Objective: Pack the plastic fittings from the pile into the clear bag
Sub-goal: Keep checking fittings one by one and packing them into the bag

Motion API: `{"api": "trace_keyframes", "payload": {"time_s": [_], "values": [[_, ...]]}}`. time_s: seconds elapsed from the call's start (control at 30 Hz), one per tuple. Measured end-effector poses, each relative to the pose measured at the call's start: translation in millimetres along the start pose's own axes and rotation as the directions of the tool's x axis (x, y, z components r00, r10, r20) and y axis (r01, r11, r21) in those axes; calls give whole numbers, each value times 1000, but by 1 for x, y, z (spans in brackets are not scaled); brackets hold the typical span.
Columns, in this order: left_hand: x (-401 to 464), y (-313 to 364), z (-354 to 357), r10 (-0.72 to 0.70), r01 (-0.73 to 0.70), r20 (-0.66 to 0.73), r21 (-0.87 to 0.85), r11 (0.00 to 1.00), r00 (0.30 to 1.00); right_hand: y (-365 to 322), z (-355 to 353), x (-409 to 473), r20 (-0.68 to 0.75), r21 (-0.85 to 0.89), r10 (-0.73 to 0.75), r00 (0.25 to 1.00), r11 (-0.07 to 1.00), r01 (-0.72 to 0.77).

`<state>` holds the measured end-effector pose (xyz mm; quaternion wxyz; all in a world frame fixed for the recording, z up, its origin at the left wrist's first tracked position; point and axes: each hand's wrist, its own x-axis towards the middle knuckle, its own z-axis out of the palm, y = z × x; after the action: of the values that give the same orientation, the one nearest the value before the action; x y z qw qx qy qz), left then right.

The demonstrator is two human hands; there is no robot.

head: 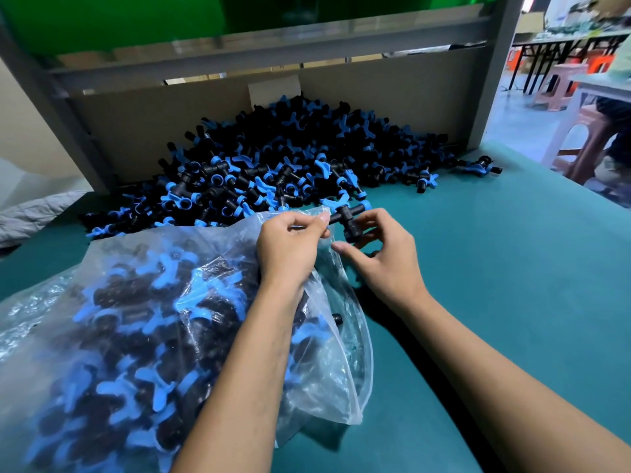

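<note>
My left hand (290,244) had its fingers curled, pinching the top edge of the clear bag (143,322) and holding its mouth up just in front of the pile of fittings (280,162). My right hand (379,254) was right beside it, fingers bent around a black T-shaped fitting (348,220) with a blue winged handle, gripping it at the bag's opening so that one black end touched my left fingertips. The bag lay slumped on the green table (512,285) to my left, already bulging with black and blue fittings, and my left forearm ran across its wrinkled plastic. Its loose lip sagged open toward my right arm. The pile itself was heaped against a cardboard panel (392,93) at the back of the table, spreading forward until its nearest pieces touched the bag's far edge. A few stray fittings (478,165) sat off at the pile's right end. Above the cardboard ran a grey metal frame (273,46) with a green sheet (136,18) behind it. Off to the right, past the table, stood a pink plastic stool (560,87).
</note>
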<state>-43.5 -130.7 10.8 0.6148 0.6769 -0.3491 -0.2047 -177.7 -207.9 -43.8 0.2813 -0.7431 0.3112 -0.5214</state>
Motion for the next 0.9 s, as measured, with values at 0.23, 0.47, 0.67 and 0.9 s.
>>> {"api": "trace_keyframes", "payload": {"time_s": [0.23, 0.47, 0.67, 0.9], "values": [[-8, 6, 2, 55, -59, 111, 35, 998, 992, 0, 1, 3, -3, 341, 269, 963, 906, -252], [-3, 12, -4, 93, -89, 22, -127, 988, 995, -9, -10, 10, 441, 812, 551, 709, 91, -576], [0, 11, -4, 124, -136, -72, -201, 970, 990, -4, -13, 10, 456, 758, 504, 734, 213, -616], [-2, 29, -5, 321, -374, -236, -231, 898, 917, -14, -9, 2, 516, 497, 167, 840, 740, -452]]}}
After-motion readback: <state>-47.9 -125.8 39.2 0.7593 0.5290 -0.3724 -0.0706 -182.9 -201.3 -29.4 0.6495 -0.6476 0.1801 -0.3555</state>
